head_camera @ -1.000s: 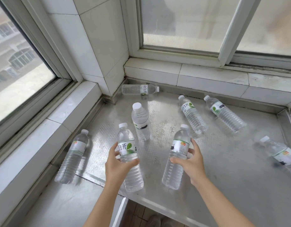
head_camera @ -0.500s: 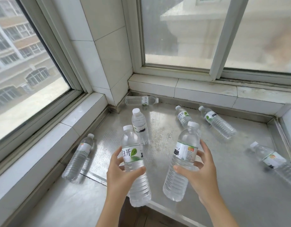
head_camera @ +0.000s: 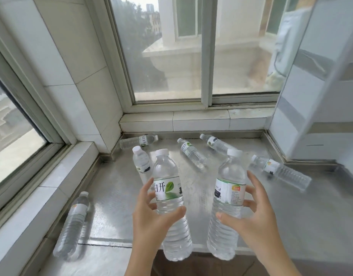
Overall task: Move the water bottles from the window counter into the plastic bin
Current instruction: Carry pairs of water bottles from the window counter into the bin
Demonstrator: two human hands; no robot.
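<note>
My left hand (head_camera: 151, 218) grips a clear water bottle with a green-leaf label (head_camera: 168, 188), held upright above the counter's front edge. My right hand (head_camera: 249, 214) holds a second clear bottle with an orange-marked label (head_camera: 229, 196), also upright and lifted. On the steel window counter (head_camera: 120, 206) lie several more bottles: one at the left edge (head_camera: 73, 224), one in the back corner (head_camera: 138, 141), one just behind the left-hand bottle (head_camera: 141, 159), two near the back (head_camera: 191, 153) (head_camera: 217, 144), and one at the right (head_camera: 281, 172). No plastic bin is in view.
Tiled sills (head_camera: 191, 122) and windows (head_camera: 167, 56) border the counter at the left and back. A white wall (head_camera: 311, 116) closes the right side. The counter's front edge (head_camera: 112, 245) runs just below my hands.
Both hands have lifted their bottles off the counter and drawn them toward me. The view has tilted upward, showing more of the window.
</note>
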